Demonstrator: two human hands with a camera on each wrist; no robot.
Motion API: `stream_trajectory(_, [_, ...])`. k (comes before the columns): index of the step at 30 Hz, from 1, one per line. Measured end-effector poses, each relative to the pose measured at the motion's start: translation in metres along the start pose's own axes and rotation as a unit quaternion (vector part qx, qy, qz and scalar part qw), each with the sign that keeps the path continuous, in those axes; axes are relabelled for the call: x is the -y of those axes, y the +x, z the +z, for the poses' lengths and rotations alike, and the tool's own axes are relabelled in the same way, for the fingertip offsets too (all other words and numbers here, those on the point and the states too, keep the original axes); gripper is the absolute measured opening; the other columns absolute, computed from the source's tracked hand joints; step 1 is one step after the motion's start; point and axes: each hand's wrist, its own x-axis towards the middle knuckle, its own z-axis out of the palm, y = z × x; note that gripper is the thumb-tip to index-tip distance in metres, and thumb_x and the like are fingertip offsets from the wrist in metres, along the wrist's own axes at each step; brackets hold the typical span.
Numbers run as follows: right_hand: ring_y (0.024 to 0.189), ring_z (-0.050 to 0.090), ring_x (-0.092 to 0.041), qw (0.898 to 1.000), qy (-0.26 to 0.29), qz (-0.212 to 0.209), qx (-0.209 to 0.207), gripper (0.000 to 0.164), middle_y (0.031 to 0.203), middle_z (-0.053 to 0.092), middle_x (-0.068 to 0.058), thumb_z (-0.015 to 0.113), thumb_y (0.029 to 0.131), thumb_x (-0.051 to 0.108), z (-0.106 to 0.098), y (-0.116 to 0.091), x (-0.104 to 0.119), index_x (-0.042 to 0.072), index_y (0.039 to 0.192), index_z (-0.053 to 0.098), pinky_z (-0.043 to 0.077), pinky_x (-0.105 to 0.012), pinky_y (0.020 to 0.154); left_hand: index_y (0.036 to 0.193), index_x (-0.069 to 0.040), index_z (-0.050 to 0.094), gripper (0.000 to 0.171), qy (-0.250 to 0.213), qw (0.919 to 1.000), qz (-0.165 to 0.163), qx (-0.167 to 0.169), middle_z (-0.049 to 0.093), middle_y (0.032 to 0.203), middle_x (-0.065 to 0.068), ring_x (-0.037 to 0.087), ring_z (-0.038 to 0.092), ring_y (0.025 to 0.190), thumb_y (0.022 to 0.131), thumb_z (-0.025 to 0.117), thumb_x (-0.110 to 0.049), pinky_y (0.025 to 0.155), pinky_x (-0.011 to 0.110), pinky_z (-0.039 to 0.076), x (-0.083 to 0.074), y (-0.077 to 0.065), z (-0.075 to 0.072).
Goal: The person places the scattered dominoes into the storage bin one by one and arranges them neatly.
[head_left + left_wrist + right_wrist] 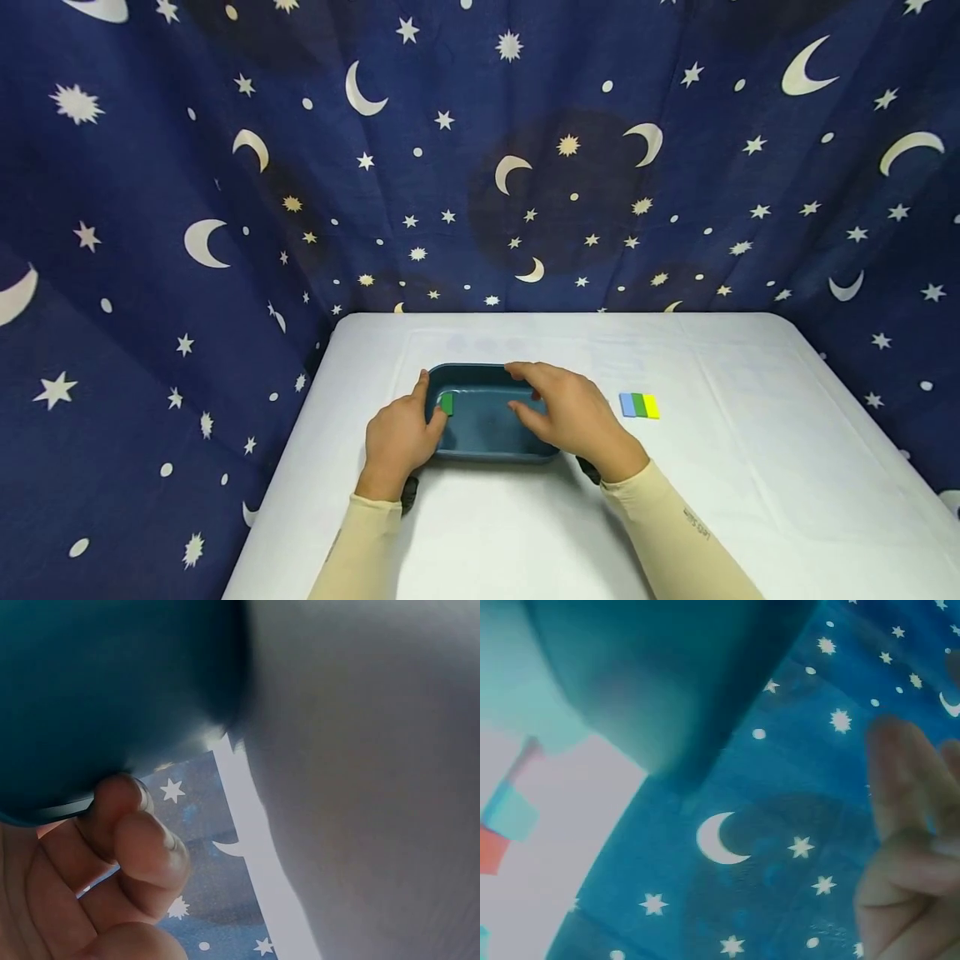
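A dark teal, rounded rectangular tray (491, 425) sits in front of me on the white table. My left hand (401, 433) grips its left end, thumb over the rim and fingers curled against the outside, as the left wrist view shows around the tray wall (112, 697). Inside the tray, close to the left thumb, is a small green block (447, 404). Over the right end hovers my right hand (573, 412), thumb and fingers spread apart. In the right wrist view its fingers (900, 795) hold nothing and stand apart from the tray (652, 682).
To the right of the tray, blue, green and yellow blocks (639, 406) lie side by side on the white tablecloth (750, 500). A dark blue curtain (465, 192) with moons and stars hangs behind the table and along its sides.
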Motion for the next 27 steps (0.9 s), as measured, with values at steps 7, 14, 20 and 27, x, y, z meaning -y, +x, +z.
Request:
stream_trajectory(7, [0.084, 0.07, -0.013, 0.996, 0.025, 0.018, -0.083, 0.054, 0.123, 0.071, 0.005, 0.079, 0.093, 0.026, 0.003, -0.023, -0.018, 0.017, 0.143, 0.064, 0.055, -0.035, 0.067, 0.16, -0.015, 0.049, 0.072, 0.0, 1.0, 0.006, -0.004, 0.075, 0.092, 0.01, 0.022, 0.062, 0.061, 0.097, 0.063, -0.047, 0.049, 0.042, 0.046, 0.003, -0.004, 0.004])
stream_trajectory(14, [0.085, 0.068, -0.013, 0.994, 0.023, 0.045, -0.096, 0.055, 0.124, 0.072, 0.004, 0.079, 0.092, 0.028, -0.001, -0.032, -0.036, 0.017, 0.144, 0.063, 0.053, -0.034, 0.064, 0.16, -0.015, 0.049, 0.071, 0.001, 0.9999, 0.008, -0.011, 0.076, 0.094, 0.011, 0.024, 0.065, 0.064, 0.097, 0.064, -0.046, 0.051, 0.043, 0.048, 0.003, -0.006, 0.006])
stream_trajectory(20, [0.087, 0.071, -0.016, 0.992, 0.002, 0.069, -0.101, 0.059, 0.121, 0.073, 0.0, 0.083, 0.089, 0.026, -0.008, -0.037, -0.056, 0.017, 0.143, 0.064, 0.055, -0.04, 0.067, 0.16, -0.015, 0.049, 0.072, 0.005, 0.9997, 0.012, -0.021, 0.075, 0.092, 0.011, 0.026, 0.066, 0.064, 0.097, 0.066, -0.045, 0.051, 0.043, 0.049, 0.002, -0.005, 0.007])
stream_trajectory(27, [0.092, 0.073, -0.024, 0.985, -0.004, 0.137, -0.101, 0.063, 0.124, 0.073, -0.006, 0.085, 0.086, 0.018, -0.026, -0.048, -0.086, 0.014, 0.145, 0.062, 0.055, -0.05, 0.076, 0.161, -0.015, 0.047, 0.073, 0.001, 0.9999, 0.006, -0.009, 0.074, 0.089, 0.01, 0.022, 0.062, 0.06, 0.097, 0.065, -0.045, 0.049, 0.041, 0.046, 0.001, -0.002, 0.002])
